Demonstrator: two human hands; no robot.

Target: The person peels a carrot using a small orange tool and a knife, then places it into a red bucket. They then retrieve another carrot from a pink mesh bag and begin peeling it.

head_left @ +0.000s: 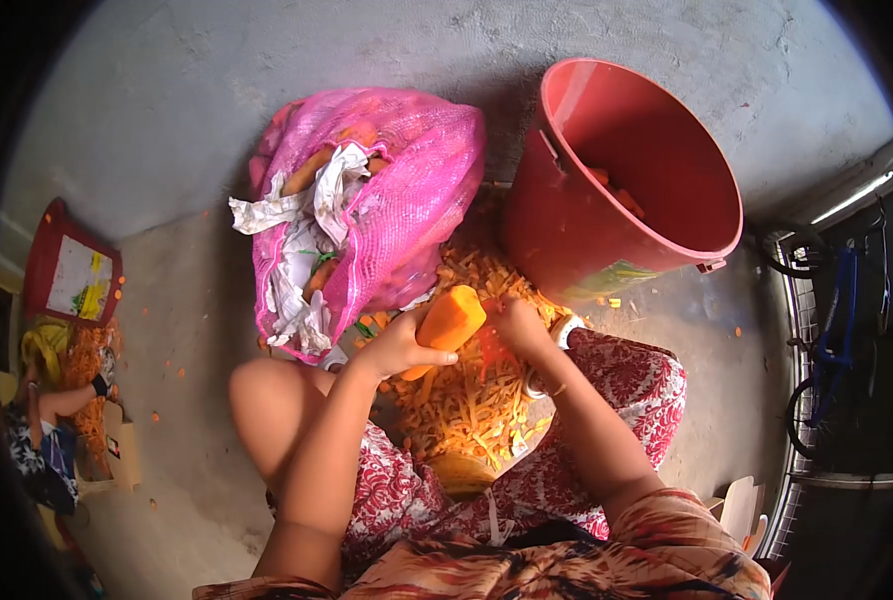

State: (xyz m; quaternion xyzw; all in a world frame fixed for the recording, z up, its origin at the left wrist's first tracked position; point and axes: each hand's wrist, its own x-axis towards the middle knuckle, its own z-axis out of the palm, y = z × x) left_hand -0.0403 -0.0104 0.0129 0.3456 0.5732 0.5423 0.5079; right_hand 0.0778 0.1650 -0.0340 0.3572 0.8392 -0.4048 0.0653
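My left hand (402, 343) is wrapped round a thick, peeled orange carrot (453, 318), which is tilted with its blunt end up. Close beside it, my right hand (520, 327) is closed on a red peeler (491, 348), partly blurred and partly covered by the fingers. Below both hands lies a heap of orange peelings (467, 405) on the floor between my legs. A pink mesh bag (417, 170) stands beyond my left hand, with unpeeled carrots and crumpled white paper (332, 195) at its mouth.
A tall red bucket (577, 230) with orange pieces inside leans toward me at the right. Another person (52, 420) sits at far left beside a red tub (72, 265) and more peelings. A blue bicycle (837, 320) stands by the right wall. A grey wall (387, 45) rises behind the bag.
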